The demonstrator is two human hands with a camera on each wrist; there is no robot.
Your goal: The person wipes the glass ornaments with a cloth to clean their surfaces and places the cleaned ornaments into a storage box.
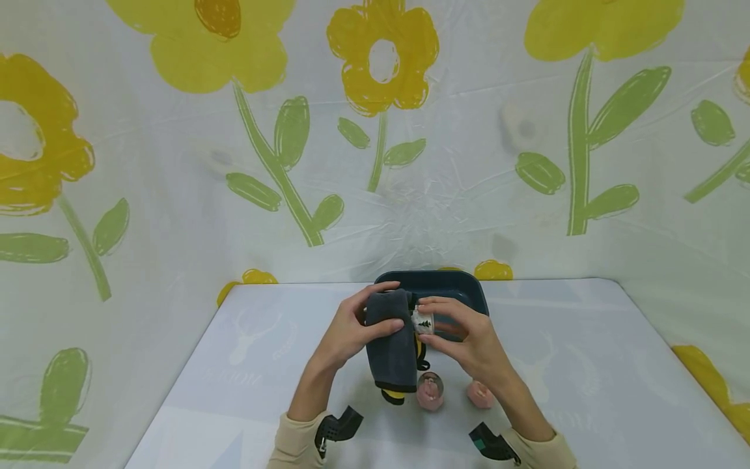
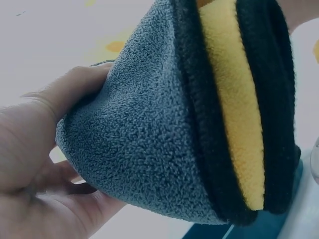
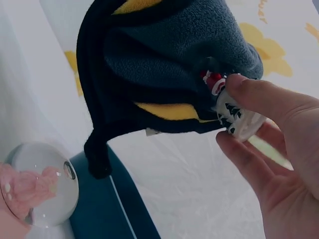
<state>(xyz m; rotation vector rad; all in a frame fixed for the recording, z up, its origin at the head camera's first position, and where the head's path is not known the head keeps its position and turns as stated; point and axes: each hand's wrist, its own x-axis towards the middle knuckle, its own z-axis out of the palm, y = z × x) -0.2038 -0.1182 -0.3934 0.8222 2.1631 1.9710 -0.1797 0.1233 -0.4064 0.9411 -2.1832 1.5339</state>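
Note:
My left hand (image 1: 350,329) grips a folded grey towel (image 1: 390,345) with a yellow underside and black edging, thumb on its near face. Between the thumb and fingers of my right hand (image 1: 471,335) is a small snow globe (image 3: 239,115), held by its white base printed with dark trees. A red-and-white figure shows at its glass end, which sits against the towel in the right wrist view. Both hands are raised in front of a dark blue basin (image 1: 477,290).
Two snow globes with pink bases stand on the white table (image 1: 246,384), one (image 1: 430,392) just right of the towel's lower end, the other (image 1: 481,395) by my right forearm. A flower-printed curtain (image 1: 469,195) hangs behind the table.

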